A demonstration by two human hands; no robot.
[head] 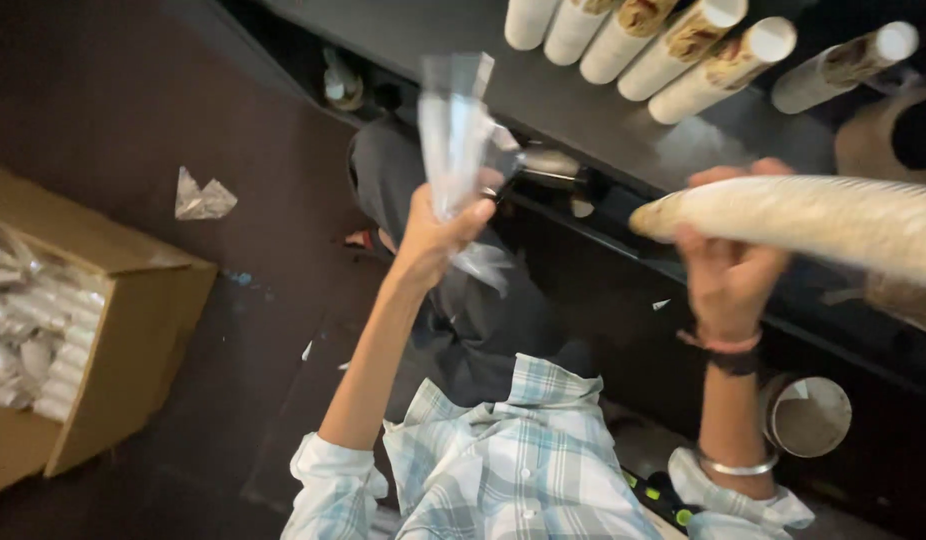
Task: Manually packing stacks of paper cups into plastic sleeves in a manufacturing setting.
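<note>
A brown cardboard box (133, 300) of wrapped white rolls sits on the dark floor at the left. The right hand (728, 262) grips a long pale paper-covered roll (813, 218), held level near the black shelf (543, 90). The left hand (438, 232) pinches a clear plastic sleeve bag (455, 130), held upright, well apart from the roll.
</note>
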